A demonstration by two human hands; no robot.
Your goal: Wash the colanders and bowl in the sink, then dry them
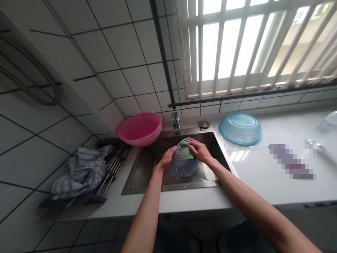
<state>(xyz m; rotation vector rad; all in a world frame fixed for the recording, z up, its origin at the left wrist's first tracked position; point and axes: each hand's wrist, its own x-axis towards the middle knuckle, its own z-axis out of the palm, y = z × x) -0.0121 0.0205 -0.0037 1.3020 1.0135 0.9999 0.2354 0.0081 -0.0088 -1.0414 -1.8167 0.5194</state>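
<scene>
Over the steel sink, a greyish-blue basket with holes is tilted on its side between my hands. My left hand grips its left rim, fingers partly hidden behind it. A green cloth lies against the basket's outside. My right hand is closed on the cloth, pressing it to the basket near the upper right rim. Behind the basket stands a chrome faucet; no water stream shows from it.
A pink colander stands at the sink's back left corner. To the right, a light blue basket sits upside down on the white counter. A striped towel lies on a rack at left. A drain plug rests behind the sink.
</scene>
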